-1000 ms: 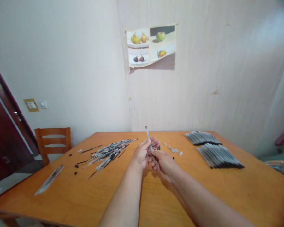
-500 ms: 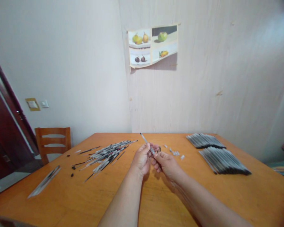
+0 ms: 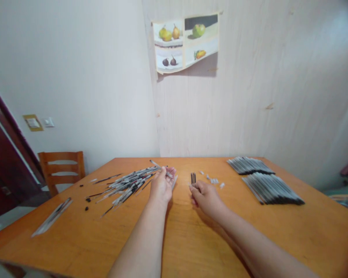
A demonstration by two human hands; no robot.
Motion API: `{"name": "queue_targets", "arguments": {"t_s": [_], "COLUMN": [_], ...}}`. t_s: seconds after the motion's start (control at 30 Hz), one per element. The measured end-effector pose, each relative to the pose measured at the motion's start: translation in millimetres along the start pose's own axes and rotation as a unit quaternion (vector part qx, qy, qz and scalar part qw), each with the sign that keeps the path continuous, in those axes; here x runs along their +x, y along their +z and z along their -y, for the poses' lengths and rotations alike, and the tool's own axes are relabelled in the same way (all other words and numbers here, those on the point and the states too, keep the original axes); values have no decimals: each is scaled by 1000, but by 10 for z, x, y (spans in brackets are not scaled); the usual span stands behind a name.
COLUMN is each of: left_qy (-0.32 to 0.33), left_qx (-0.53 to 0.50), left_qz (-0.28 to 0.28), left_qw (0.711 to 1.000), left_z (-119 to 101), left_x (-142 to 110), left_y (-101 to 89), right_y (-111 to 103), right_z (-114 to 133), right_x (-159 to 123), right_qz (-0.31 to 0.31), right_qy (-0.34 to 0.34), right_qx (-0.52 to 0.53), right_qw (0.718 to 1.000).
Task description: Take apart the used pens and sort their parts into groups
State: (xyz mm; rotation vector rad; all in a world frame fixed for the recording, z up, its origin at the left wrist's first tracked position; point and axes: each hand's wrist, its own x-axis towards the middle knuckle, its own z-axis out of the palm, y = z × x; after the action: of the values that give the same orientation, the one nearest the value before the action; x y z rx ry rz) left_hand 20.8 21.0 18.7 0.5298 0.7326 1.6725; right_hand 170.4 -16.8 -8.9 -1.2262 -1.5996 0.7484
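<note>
From where I stand, with twelve o'clock at the wall, a slim pen sits at eleven, pinched by the left hand, a loose pile of pens toward ten. The right hand, well apart from it, curls near one beside short dark sticks; I can't tell whether it grips anything. It looks like fingertip work, one pen at a time, and the next move calls for careful aim, neat pen rows lying at two.
</note>
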Motion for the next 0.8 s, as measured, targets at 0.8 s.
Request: {"name": "queue_targets", "arguments": {"t_s": [0.8], "left_qy": [39], "left_qx": [326], "left_qz": [86], "left_qw": [941], "left_z": [206], "left_x": [-52], "left_y": [-67], "right_y": [-1076], "right_z": [-916], "right_x": [350], "right_qz": [-146], "right_qy": [201], "right_qx": [-359], "right_qw": [900]}}
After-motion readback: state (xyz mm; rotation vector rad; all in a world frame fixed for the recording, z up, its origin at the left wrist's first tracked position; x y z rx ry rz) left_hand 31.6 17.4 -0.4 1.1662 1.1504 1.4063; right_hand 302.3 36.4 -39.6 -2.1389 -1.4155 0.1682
